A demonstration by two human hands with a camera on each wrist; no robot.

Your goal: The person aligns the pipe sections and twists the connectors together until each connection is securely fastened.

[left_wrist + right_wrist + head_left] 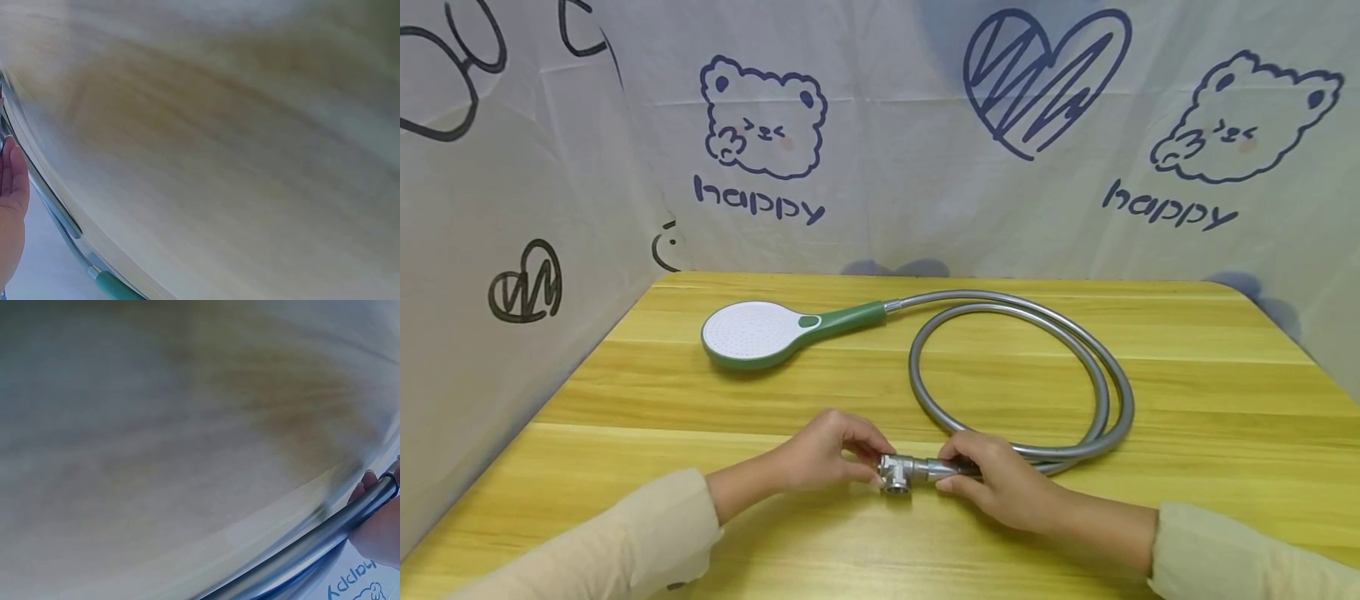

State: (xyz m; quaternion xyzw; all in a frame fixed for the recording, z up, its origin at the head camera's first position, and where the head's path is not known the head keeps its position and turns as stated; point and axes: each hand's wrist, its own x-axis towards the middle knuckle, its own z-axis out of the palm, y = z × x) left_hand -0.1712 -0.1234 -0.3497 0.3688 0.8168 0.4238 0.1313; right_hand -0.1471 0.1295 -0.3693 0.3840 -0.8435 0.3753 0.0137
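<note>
Pinches chrome tee fitting [897,473] by its left end with nearer left hand [823,454]; grips hose end [937,470] with right hand [1006,485], just right of that pinch along the tee's long axis, with looped hose [1127,404] beyond.

silver tee fitting [897,473] pinched in left grip [826,454], grey hose [1052,453] meeting it in right grip [1011,485], looped beyond, green-and-white showerhead [756,331] face-up beyond left grip
</note>
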